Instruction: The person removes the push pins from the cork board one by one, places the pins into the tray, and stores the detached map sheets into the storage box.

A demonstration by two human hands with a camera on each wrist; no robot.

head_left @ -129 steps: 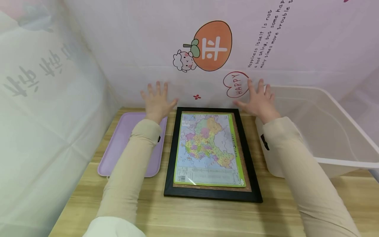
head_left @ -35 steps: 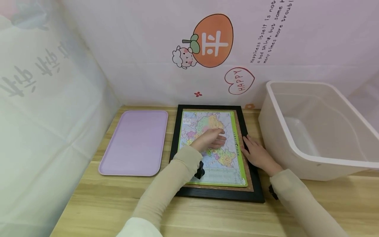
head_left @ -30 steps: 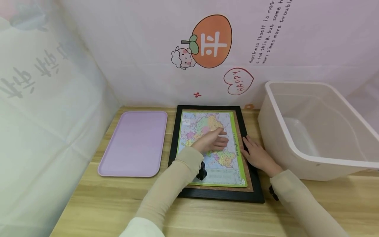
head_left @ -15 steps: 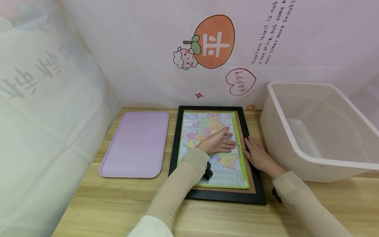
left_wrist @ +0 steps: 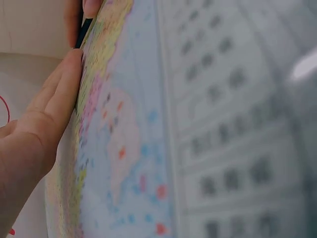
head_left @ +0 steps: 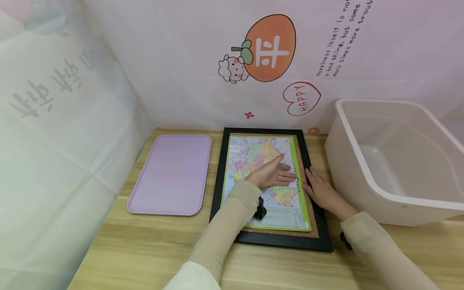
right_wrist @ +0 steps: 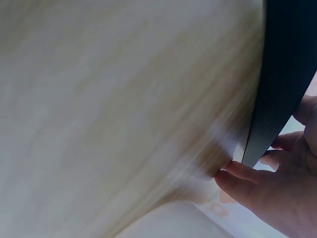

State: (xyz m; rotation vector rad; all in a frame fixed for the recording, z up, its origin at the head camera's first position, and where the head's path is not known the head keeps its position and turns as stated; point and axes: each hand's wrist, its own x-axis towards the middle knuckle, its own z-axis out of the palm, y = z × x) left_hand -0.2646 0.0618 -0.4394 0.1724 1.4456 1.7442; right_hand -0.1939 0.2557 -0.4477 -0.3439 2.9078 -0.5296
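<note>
A colourful map board [head_left: 282, 217] with a green edge lies inside a black picture frame [head_left: 279, 241], over a brown backing. My left hand [head_left: 274, 174] lies low over the map, fingers straight and pointing right, thumb up, nothing in it. In the left wrist view the edge of this hand [left_wrist: 37, 131] is right at the map's surface. My right hand [head_left: 325, 195] rests on the frame's right bar. The right wrist view shows its fingers [right_wrist: 235, 186] spread along the frame's edge, some by the table beside it and some over the black bar.
A purple tray [head_left: 170, 175] lies left of the frame on the wooden table [head_left: 152, 249]. Close on the right stands a deep white bin [head_left: 366, 189]. A printed white sheet [head_left: 195, 96] hangs behind, and another sheet [head_left: 54, 161] borders the left side.
Both hands, raised beyond the frame's far edge earlier, have come down: left over the map, right onto the frame's right bar. Lately the left hand has shifted slightly right; the right hand stays put.
</note>
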